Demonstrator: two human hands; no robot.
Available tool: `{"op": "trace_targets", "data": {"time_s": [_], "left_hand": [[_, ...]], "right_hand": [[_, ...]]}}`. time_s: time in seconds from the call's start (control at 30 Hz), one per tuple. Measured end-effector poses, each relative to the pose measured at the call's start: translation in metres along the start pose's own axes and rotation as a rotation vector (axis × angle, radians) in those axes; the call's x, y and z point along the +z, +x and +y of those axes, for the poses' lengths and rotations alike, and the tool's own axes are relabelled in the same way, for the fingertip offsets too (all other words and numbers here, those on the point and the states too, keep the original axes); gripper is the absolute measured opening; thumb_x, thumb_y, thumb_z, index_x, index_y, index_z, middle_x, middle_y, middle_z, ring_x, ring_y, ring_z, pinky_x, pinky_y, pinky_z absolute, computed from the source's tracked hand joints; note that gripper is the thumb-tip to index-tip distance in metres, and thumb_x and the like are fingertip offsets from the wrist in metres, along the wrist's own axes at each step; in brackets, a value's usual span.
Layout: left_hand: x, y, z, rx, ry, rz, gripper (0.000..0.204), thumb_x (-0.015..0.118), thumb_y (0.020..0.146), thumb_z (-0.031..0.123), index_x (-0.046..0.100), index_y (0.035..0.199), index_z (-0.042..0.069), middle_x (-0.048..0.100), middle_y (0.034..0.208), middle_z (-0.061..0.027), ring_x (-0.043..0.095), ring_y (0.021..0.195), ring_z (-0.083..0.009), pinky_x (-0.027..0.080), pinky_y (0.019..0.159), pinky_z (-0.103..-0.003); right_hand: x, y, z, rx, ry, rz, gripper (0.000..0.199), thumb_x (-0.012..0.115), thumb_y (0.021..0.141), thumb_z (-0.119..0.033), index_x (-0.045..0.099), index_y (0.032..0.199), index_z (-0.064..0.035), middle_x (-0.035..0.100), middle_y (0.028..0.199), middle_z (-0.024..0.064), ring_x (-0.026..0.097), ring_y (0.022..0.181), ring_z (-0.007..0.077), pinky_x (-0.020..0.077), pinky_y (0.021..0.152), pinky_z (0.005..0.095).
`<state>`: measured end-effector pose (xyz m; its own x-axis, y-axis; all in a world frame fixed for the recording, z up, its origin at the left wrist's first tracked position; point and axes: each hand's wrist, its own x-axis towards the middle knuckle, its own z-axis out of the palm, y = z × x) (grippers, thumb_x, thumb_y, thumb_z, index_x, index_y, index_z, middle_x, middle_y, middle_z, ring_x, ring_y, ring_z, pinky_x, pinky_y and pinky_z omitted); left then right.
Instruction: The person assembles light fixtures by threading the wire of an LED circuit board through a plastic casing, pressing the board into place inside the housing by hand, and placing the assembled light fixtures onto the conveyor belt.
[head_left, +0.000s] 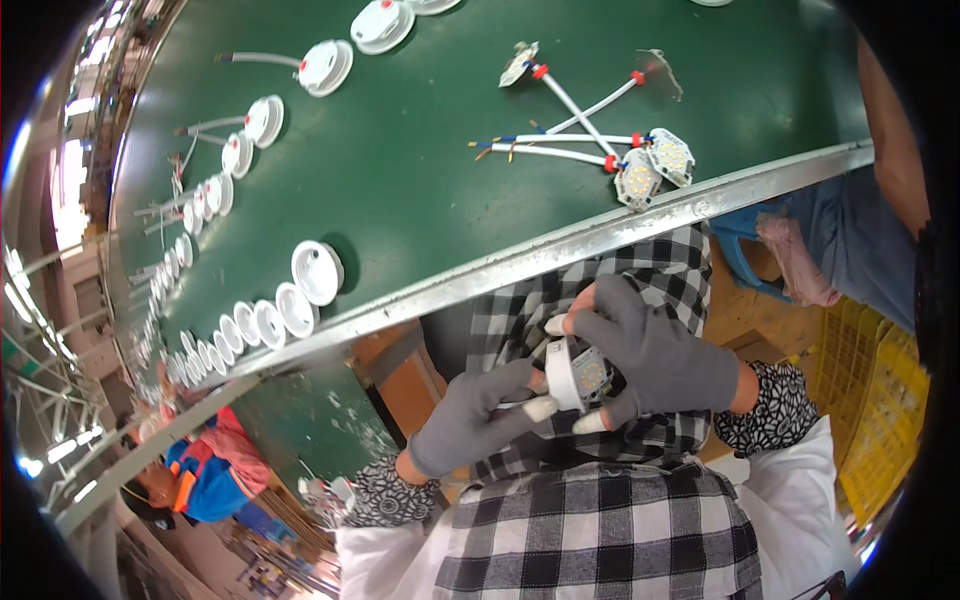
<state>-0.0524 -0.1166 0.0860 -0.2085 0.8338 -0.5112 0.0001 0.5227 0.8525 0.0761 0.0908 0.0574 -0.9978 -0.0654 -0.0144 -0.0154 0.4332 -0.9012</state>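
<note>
Over my lap, a round white lamp housing (562, 377) is tilted on its edge between my hands. My left hand (468, 422), in a grey glove with pale fingertips, pinches its left side. A small LED board (592, 374) with yellow chips lies at the housing's open side; whether it is fully seated I cannot tell. My right hand (655, 355), gloved alike, curls around the board from above, its thumb and fingers at the board's and housing's edges. Part of the board is hidden by these fingers.
On the green worktable (420, 160) lie several LED boards (638, 180) with white cables. White cups (318, 272) line its metal edge (560, 258); a far row of white housings (326, 68) has cables. One person's arm (895, 150) is at right, another person (215, 465) at left. Yellow crates (875, 400) stand at right.
</note>
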Motion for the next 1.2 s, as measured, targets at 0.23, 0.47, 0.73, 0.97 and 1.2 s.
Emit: {"op": "trace_targets", "data": {"time_s": [0.23,0.47,0.73,0.97,1.2], "left_hand": [[0.008,0.001,0.015,-0.272,0.009,-0.151,0.027,0.063,0.091,0.024,0.059,0.110,0.006,0.067,0.082,-0.0094,0.063,0.070,-0.0132,0.048,0.064,-0.029],[0.021,-0.001,-0.007,-0.056,-0.120,-0.153,0.022,0.055,0.093,0.021,0.056,0.109,0.005,0.062,0.075,-0.0138,0.063,0.064,-0.0265,0.048,0.061,-0.035],[0.024,-0.007,-0.013,0.089,0.085,-0.154,0.019,0.055,0.093,0.021,0.055,0.106,0.006,0.060,0.072,-0.0139,0.061,0.060,-0.0301,0.047,0.055,-0.036],[0.010,0.001,-0.005,0.027,0.027,-0.278,0.026,0.060,0.090,0.024,0.055,0.111,0.008,0.060,0.070,-0.0114,0.062,0.062,-0.0294,0.047,0.054,-0.037],[0.028,0.007,-0.010,0.423,0.737,0.239,0.067,0.078,0.069,0.037,0.052,0.118,-0.001,0.061,0.095,-0.0111,0.061,0.078,-0.0309,0.048,0.080,-0.041]], "right_hand": [[0.019,-0.001,-0.003,0.112,-0.030,-0.277,0.071,0.081,0.066,-0.035,0.049,0.123,-0.0064,0.042,0.111,0.0118,0.055,0.096,0.0276,0.0525,0.072,0.0388],[0.036,-0.025,0.026,0.065,0.311,-0.299,0.065,0.081,0.068,-0.026,0.048,0.120,-0.0086,0.045,0.113,0.0125,0.057,0.097,0.0298,0.0497,0.082,0.0357],[0.047,-0.036,0.031,0.033,0.251,-0.314,0.069,0.084,0.061,-0.026,0.049,0.118,-0.0093,0.045,0.112,0.0127,0.051,0.105,0.0305,0.0466,0.086,0.0381],[0.041,-0.036,0.025,0.096,0.284,-0.281,0.067,0.082,0.065,-0.032,0.050,0.118,-0.0093,0.045,0.110,0.0121,0.052,0.104,0.0295,0.0468,0.087,0.0379],[0.039,-0.002,-0.004,0.407,0.396,-0.091,0.072,0.069,0.081,-0.043,0.037,0.127,0.0026,0.051,0.116,0.0186,0.057,0.106,0.0316,0.0451,0.090,0.0389]]}}
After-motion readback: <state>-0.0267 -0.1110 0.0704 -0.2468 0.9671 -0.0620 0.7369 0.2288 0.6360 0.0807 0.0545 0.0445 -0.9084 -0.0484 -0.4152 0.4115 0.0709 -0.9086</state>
